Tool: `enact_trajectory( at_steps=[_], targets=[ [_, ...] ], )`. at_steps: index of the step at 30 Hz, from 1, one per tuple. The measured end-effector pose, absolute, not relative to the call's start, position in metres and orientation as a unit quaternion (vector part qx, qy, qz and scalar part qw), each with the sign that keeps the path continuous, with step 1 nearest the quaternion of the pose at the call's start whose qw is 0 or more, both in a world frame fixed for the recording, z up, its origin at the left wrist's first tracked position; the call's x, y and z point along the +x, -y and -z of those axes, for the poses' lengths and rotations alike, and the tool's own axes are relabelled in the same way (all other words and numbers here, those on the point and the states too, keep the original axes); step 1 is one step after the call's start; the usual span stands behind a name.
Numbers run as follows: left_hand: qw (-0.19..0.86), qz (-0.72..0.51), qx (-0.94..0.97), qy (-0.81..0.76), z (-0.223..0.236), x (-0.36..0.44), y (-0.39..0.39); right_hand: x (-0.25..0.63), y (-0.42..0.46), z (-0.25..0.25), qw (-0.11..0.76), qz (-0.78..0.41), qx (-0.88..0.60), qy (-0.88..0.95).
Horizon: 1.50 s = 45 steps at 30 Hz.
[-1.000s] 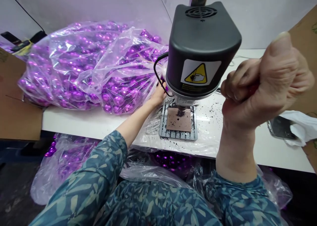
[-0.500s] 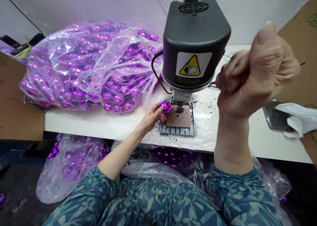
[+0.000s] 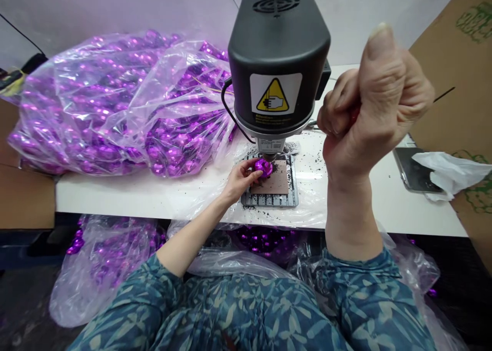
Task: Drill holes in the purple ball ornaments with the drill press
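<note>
A black bench drill stands over a small slotted metal table with a brown board on it. My left hand pinches a shiny purple faceted ball and holds it on the board right under the drill's chuck. My right hand is raised beside the drill head, fist closed round the red-tipped feed lever, thumb up. Dark chips lie scattered round the table.
A big clear plastic bag of purple balls fills the left of the white tabletop. More bagged balls sit below the table edge. Cardboard stands at the right, with a phone and white cloth. A cardboard box is at the left.
My left hand drew a purple ball out of the bag and brought it right onto the board under the drill. My right fist stayed on the lever.
</note>
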<state>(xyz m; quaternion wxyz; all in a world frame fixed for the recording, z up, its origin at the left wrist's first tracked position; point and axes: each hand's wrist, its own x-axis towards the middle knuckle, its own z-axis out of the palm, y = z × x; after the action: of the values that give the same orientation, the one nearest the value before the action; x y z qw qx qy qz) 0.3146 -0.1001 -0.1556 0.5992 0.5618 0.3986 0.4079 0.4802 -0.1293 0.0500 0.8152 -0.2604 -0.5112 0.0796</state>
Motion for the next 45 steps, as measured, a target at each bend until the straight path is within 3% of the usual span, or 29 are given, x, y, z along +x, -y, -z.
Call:
enact_trajectory(
  at_steps=[5,12,23,32,45],
  targets=[
    [0.547,-0.399,0.623,-0.392,0.155,0.32,0.105,0.482,0.126,-0.047,0.817,-0.072,-0.257,0.51],
    [0.371,-0.43,0.727,-0.387,0.157,0.328,0.119,0.481,0.126,-0.048,0.816,-0.064,-0.252,0.516],
    [0.352,-0.427,0.734,-0.393,0.16,0.33,0.118,0.484,0.148,-0.031,0.812,-0.09,-0.25,0.52],
    [0.332,-0.42,0.745,-0.398,0.164,0.329,0.119,0.491,0.152,0.004,0.799,-0.028,-0.194,0.569],
    [0.321,-0.416,0.751,-0.4,0.162,0.329,0.12,0.496,0.138,0.015,0.755,0.064,-0.068,0.649]
  ],
)
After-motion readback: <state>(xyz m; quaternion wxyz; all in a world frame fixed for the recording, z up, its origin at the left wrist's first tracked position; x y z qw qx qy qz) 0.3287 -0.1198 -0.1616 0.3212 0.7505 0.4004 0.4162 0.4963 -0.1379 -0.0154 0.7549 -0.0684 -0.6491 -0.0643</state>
